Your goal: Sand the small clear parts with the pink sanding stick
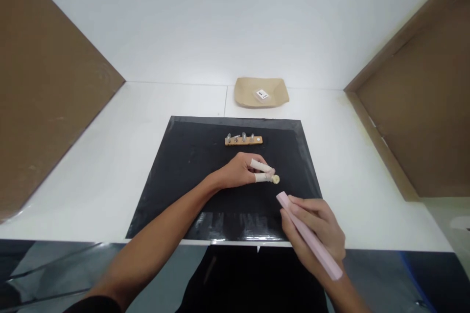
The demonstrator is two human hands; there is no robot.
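In the head view, my left hand (244, 170) reaches over the black mat, with white coverings on its thumb and one finger. Those fingertips pinch a small, round, pale yellow piece (275, 179); its exact kind is too small to make out. My right hand (318, 227) is closed around a long pink stick (312, 238), straight-sided and bar-like. The stick's upper end points toward the yellow piece, with a small gap between them. Beyond my left hand lies a wooden strip (253, 141) holding several small metal pieces.
Under my hands is a black mat (176, 171) on the white table (121, 132). At the back stands a tan paper tray (242, 93) with a small labelled packet (262, 95) in it. Brown panels (47, 68) rise at both sides, and a white wall closes the back.
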